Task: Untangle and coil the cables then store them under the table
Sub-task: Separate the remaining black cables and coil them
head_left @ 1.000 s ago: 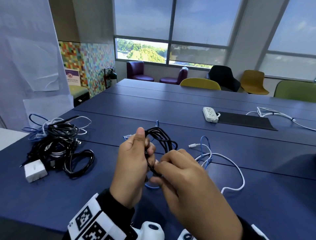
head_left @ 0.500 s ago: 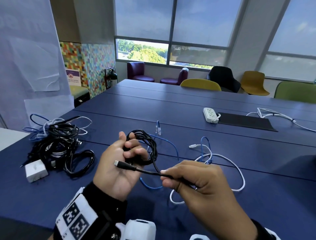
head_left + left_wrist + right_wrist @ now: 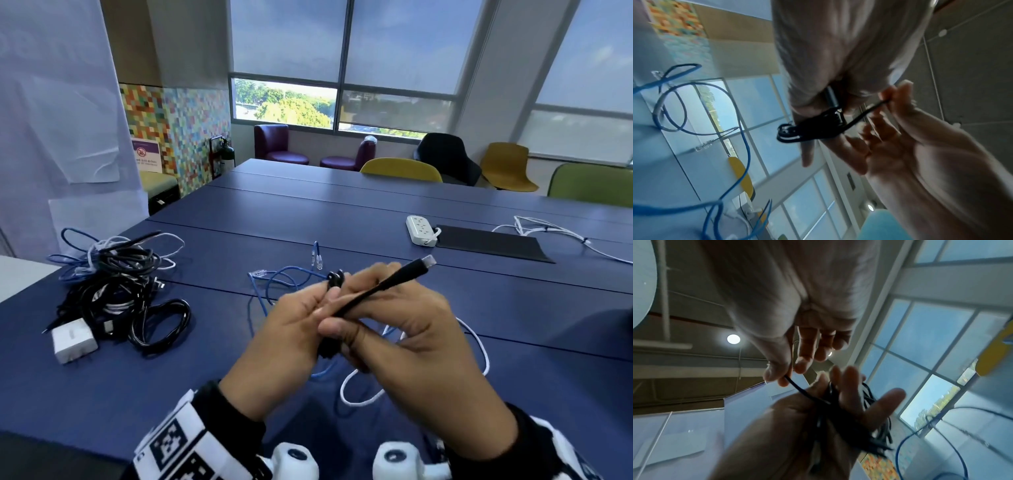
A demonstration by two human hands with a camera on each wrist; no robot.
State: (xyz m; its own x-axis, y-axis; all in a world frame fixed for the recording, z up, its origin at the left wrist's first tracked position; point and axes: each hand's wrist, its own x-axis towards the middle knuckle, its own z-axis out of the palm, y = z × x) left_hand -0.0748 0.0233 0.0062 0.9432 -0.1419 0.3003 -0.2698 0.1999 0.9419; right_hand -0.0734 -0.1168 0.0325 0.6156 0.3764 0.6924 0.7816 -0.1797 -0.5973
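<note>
Two bare hands work above a dark blue desk (image 3: 342, 212), seen from a head cam. The left hand (image 3: 287, 329) has its grip closed round a small coiled bundle of thin black cable (image 3: 334, 279), likely clamping the loops so they don't spring open. The right hand (image 3: 404, 329) pinches that cable's free tail betw thumb & forefinger; the tail juts up & right to a black plug w/ a silvery metal tip (image 3: 423, 265), prob held taut to wrap round the bundle and lock the coil. The left wrist cam shows the bundle (image 3: 809, 131) as several tight, glossy, rubbery loops, w/ the tail running off to the right fingers (image 3: 898, 95).

On the desk under the hands lie a loose blue network cable (image 3: 274, 274) w/ clear plastic plugs, and a white cable (image 3: 479, 349), smooth & thin, both uncoiled. Far left sits a heap of tangled cables (image 3: 120, 274), black, white & blue, w/ a white boxy charger (image 3: 73, 341) at its near edge. Farther back: a white power strip (image 3: 421, 229) beside a flat black mat (image 3: 489, 241). Nothing looks stored under the desk yet
</note>
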